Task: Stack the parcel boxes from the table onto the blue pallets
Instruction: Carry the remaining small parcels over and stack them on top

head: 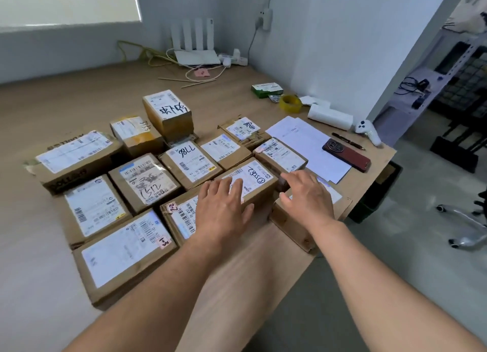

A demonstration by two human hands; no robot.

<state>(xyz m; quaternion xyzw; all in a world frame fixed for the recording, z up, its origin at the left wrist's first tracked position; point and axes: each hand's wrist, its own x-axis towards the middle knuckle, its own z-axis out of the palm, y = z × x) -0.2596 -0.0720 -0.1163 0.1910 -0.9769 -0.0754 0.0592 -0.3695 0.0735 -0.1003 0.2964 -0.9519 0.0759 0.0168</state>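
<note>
Several brown cardboard parcel boxes with white shipping labels cover the wooden table (66, 104). My left hand (222, 206) lies flat, fingers spread, on the near left part of a box with a handwritten label (259, 173). My right hand (307, 193) reaches to that box's right side, fingers apart, and hovers over a flatter box (290, 220) at the table's edge. Neither hand holds anything. A taller box (167, 113) stands at the back of the group. No blue pallet is in view.
White papers (308, 141), a phone (346, 154), a pen, a yellow tape roll (290, 103), a white roll and a white controller (367, 133) lie at the table's right. A router (196, 56) and cables sit at the far corner. An office chair base (466, 220) stands right.
</note>
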